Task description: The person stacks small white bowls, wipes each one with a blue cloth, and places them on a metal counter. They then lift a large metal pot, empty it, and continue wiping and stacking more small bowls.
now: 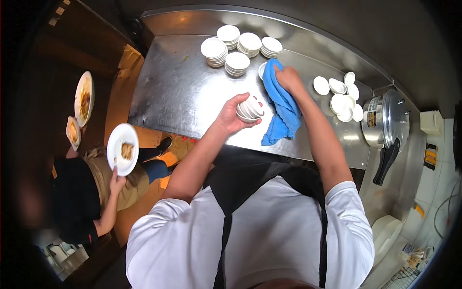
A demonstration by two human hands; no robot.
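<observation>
My left hand [230, 116] is wrapped round a short stack of small white bowls [248, 111], held tilted over the near part of the steel counter [173, 91]. In my right hand [288, 79] is a blue cloth [283, 108], which hangs down toward the counter's front edge. A single white bowl [262, 71] shows partly behind the cloth; whether my right fingers touch it is hidden. Just beyond my hands stand several neat stacks of the same bowls [237, 62]. Right of the cloth lies a loose group of white bowls [339, 102].
A pressure cooker [385, 118] with a black handle stands at the counter's right end. A raised metal backsplash [308, 36] runs along the back. On the left, a person [82, 192] carries a white plate [123, 149] and other dishes [84, 98] with food on them.
</observation>
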